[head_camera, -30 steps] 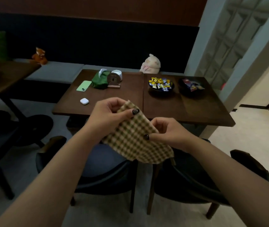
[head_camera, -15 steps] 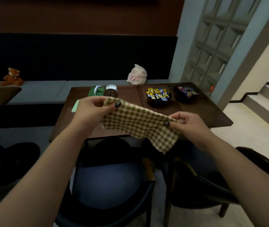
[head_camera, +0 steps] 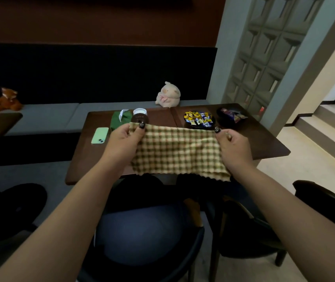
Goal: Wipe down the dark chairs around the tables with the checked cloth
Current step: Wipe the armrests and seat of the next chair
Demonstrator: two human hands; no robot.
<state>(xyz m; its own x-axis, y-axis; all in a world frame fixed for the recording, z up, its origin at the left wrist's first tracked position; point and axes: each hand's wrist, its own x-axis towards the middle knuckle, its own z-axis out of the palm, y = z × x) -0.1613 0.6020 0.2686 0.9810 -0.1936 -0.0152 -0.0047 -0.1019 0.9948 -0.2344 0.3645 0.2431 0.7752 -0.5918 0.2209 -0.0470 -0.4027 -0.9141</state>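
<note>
We find the checked cloth (head_camera: 179, 150) stretched flat between both hands, raised above the near edge of the dark wooden table (head_camera: 93, 159) and hiding part of its top. The left hand (head_camera: 122, 144) pinches the cloth's upper left corner, thumb on the near face and fingers curled behind; the right hand (head_camera: 233, 147) pinches the upper right corner in the same manner. The cloth's lower edge hangs free, just above the back of the dark chair with a blue-grey seat (head_camera: 142, 237) that stands directly below us, pushed partly under the table. A second dark chair (head_camera: 250, 231) stands just beside it to the right, and a further dark chair (head_camera: 11, 216) sits at the left edge. On the table we note a green phone (head_camera: 100, 135) lying flat, a green folded pouch (head_camera: 119, 120), a round brown jar with a white lid (head_camera: 140, 117) partly behind the left thumb, a dark bowl of wrapped sweets (head_camera: 199, 119) and a second dark bowl (head_camera: 231, 116) further right. A pale plush toy (head_camera: 167, 94) rests on the grey bench (head_camera: 46, 117) behind the table, and an orange plush toy (head_camera: 7, 99) sits well apart at the bench's left end. Pale steps (head_camera: 329, 127) rise at right.
</note>
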